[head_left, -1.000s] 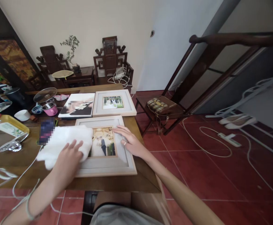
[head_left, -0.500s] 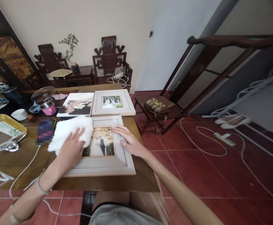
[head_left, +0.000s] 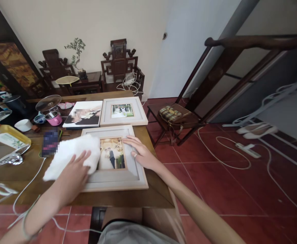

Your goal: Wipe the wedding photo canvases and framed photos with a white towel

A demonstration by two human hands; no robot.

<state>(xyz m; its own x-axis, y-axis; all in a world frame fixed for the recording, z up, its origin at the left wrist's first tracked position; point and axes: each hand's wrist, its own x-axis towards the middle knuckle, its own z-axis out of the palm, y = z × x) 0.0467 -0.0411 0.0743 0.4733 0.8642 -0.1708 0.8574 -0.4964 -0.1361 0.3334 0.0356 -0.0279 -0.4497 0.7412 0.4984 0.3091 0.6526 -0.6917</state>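
Note:
My left hand [head_left: 74,174] holds a folded white cloth [head_left: 74,150] down over the left part of a picture frame [head_left: 135,176], thumb and fingers bent on the fabric. The pale wooden frame lies flat near the table's front edge, and a couple's photo [head_left: 112,156] shows in its middle. The cloth hides the frame's left side and covers the photo's left edge. On the frame's right side, my right hand [head_left: 144,154] rests open, its fingers stretched flat over the inner border near the photo.
Behind lie a second framed photo [head_left: 125,123] and a photo panel [head_left: 94,125]. Leftward are a blurred-out dark item [head_left: 50,144] with a white cable, a bottle of yellow liquid [head_left: 11,135], a pink mug [head_left: 54,118] and a white cup [head_left: 23,125]. A chair [head_left: 153,108] carries a handbag [head_left: 173,113].
My left hand and the cloth have slid left and slightly toward me across the frame, uncovering its upper left corner. My right hand has stayed in place.

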